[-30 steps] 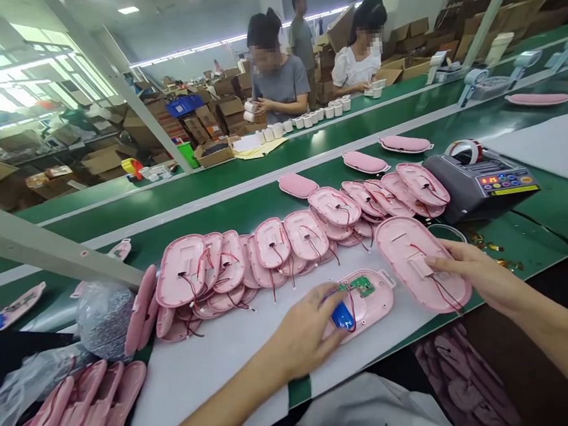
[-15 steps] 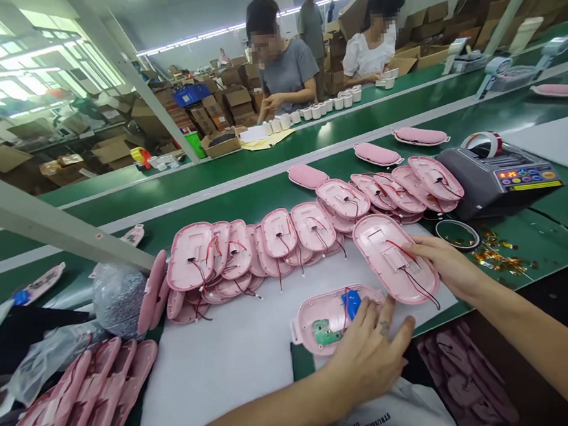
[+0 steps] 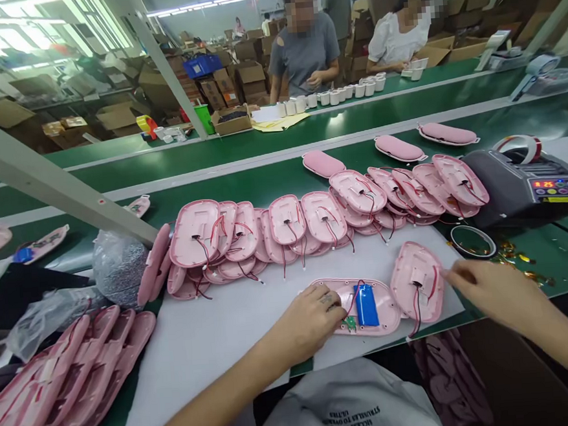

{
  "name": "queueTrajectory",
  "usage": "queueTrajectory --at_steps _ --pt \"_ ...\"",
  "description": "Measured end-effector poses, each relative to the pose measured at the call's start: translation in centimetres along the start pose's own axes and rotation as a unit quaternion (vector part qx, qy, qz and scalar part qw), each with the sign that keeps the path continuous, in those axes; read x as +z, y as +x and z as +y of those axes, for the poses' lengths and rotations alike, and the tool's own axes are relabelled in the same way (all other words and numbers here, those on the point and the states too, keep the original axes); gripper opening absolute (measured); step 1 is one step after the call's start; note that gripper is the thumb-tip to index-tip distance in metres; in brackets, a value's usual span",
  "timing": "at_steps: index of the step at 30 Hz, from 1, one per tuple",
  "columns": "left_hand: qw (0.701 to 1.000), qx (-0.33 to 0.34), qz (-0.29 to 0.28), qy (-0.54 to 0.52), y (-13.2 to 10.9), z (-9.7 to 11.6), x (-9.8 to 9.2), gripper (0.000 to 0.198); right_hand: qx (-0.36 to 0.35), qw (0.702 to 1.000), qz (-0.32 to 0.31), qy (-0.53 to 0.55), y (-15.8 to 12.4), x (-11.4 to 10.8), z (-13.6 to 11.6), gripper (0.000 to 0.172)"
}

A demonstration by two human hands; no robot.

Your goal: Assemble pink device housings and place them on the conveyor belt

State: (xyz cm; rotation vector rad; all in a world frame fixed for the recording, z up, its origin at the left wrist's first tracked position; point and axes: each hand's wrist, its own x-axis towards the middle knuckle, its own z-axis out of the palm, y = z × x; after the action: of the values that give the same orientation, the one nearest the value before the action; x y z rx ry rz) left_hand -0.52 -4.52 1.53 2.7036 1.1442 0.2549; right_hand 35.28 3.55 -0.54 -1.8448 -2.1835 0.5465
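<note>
My left hand (image 3: 315, 318) is closed over the left end of a pink plastic shell (image 3: 388, 313) lying inside-up on the white sheet. In that shell sit a blue battery pack (image 3: 366, 306) and a green circuit board (image 3: 350, 324), partly covered by my fingers. To its right, a second pink shell (image 3: 418, 281) with red and black wires is tilted, its left edge against the first one. My right hand (image 3: 488, 289) pinches this second shell's right edge, fingers curled.
Overlapping pink shells with wires (image 3: 287, 219) line the back of the white sheet (image 3: 235, 346). More shells (image 3: 105, 375) lean at the left. A tape dispenser (image 3: 530, 186) and a tape roll (image 3: 473, 242) stand at the right. Two co-workers work across the green bench (image 3: 240, 148).
My left hand has shifted left to the lower shell's left end, uncovering the battery. The lower shell has turned and moved right. The wired shell has come down beside it. The view has shifted.
</note>
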Motion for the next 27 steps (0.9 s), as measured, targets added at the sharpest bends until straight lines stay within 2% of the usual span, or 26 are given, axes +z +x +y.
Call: queueTrajectory --at_steps 1,2,4,6,9,11,12,13,15,16,17,18,19,21,22,24,27 --pt "1.000 0.021 -0.003 0.007 0.3 -0.3 0.2 0.012 -0.062 0.997 0.020 -0.029 1.0 -0.6 -0.6 0.020" --pt "0.999 0.037 -0.007 0.010 0.6 -0.5 0.3 0.013 -0.136 0.989 0.016 -0.049 2.1 -0.9 -1.4 0.024" --pt "0.998 0.059 -0.018 0.012 1.0 -0.8 0.3 0.015 -0.292 0.953 -0.049 -0.056 4.3 -1.0 -3.3 0.041" --pt "0.997 0.070 -0.026 0.024 1.2 -1.0 0.1 0.014 -0.387 0.909 -0.137 -0.066 6.1 -0.8 -5.1 0.039" --pt "0.996 0.073 -0.032 0.028 1.1 -1.1 -0.2 0.012 -0.401 0.882 -0.229 -0.092 7.7 -1.3 -6.1 0.020" --pt "0.997 0.037 -0.013 -0.059 0.9 -1.1 0.0 0.014 -0.359 0.891 -0.265 -0.085 8.0 -2.6 -5.6 0.016" --pt "0.989 -0.004 0.015 -0.144 0.8 -1.2 0.3 0.014 -0.332 0.901 -0.270 -0.068 8.0 -3.4 -5.2 0.019" --pt "0.967 -0.055 0.056 -0.242 0.6 -1.3 0.6 0.012 -0.305 0.915 -0.261 -0.048 7.8 -4.1 -4.9 0.023" --pt "0.889 -0.155 0.153 -0.403 0.2 -1.3 1.2 0.010 -0.275 0.941 -0.196 -0.024 7.1 -5.0 -4.8 0.028" --pt "0.851 -0.190 0.193 -0.450 0.1 -1.2 1.5 0.012 -0.279 0.948 -0.148 -0.030 6.5 -5.1 -5.2 0.028" --pt "0.826 -0.213 0.230 -0.469 0.0 -1.1 1.7 0.014 -0.291 0.950 -0.099 -0.048 5.9 -4.9 -5.9 0.028" --pt "0.820 -0.217 0.267 -0.458 0.0 -0.9 1.7 0.016 -0.310 0.946 -0.057 -0.071 5.2 -4.5 -6.8 0.028" --pt "0.833 -0.201 0.302 -0.418 0.1 -0.7 1.5 0.014 -0.332 0.938 -0.024 -0.092 4.5 -3.9 -8.0 0.027" --pt "0.886 -0.118 0.362 -0.265 0.6 -0.1 0.7 0.005 -0.370 0.921 0.017 -0.120 3.5 -2.8 -10.6 0.027" --pt "0.912 -0.063 0.371 -0.162 0.9 0.2 0.2 0.004 -0.380 0.916 0.033 -0.125 3.1 -2.4 -11.9 0.027" --pt "0.940 0.008 0.340 0.009 1.7 0.8 -0.7 0.007 -0.383 0.913 0.062 -0.126 2.6 -1.7 -14.0 0.025" --pt "0.952 -0.031 0.288 0.096 2.5 1.3 -0.9 0.015 -0.357 0.921 0.092 -0.126 2.5 -1.1 -15.8 0.022"
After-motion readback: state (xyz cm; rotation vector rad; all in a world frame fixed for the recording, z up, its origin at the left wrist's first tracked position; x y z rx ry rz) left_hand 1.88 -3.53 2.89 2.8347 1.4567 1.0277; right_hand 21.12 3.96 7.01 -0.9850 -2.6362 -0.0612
